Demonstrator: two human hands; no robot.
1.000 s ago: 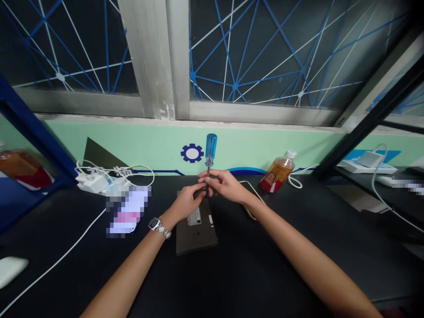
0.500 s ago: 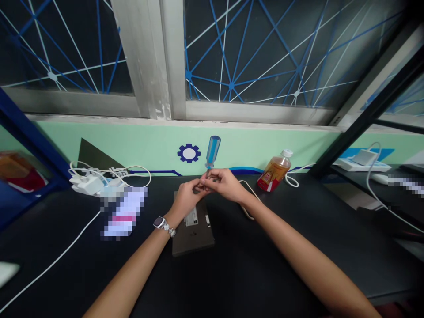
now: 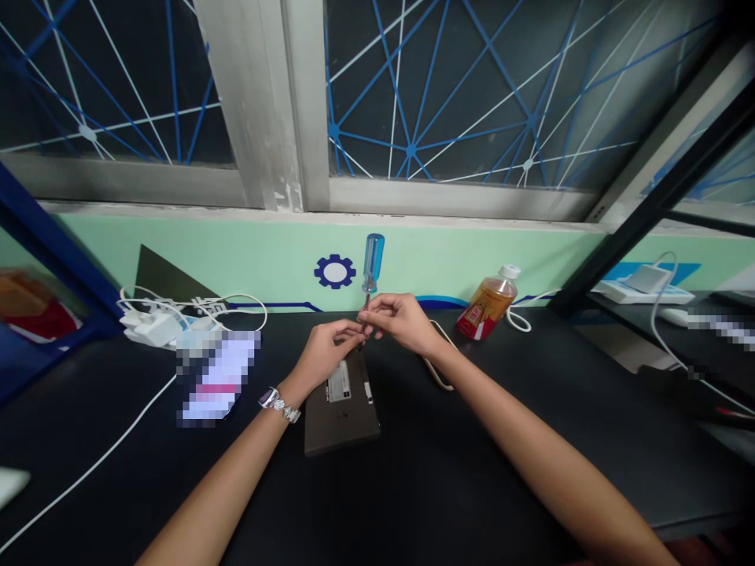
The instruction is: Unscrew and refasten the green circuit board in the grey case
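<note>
A screwdriver [image 3: 373, 263] with a clear blue handle stands almost upright, handle on top. The fingers of my right hand [image 3: 402, 321] are pinched round its metal shaft, just below the handle. My left hand [image 3: 328, 352], with a watch and bracelet on the wrist, is closed at the lower shaft, its thumb and fingertips against the right fingers. Whether a small part sits between those fingertips is hidden. Below the hands lies a flat dark grey device [image 3: 342, 428] with white labels; its far end is partly covered by my left hand.
On the black table [image 3: 448, 472], a drink bottle [image 3: 487, 306] stands at the back right by a pale cable [image 3: 437, 373]. White chargers and cables [image 3: 156, 326] and a blurred-out phone-like slab [image 3: 221, 377] lie to the left. Black shelf posts [image 3: 642, 189] rise at right.
The screwdriver stands slightly higher and further left. My left hand has shifted a little left and lower, showing more of the device's label. My right hand keeps its pinch on the shaft.
</note>
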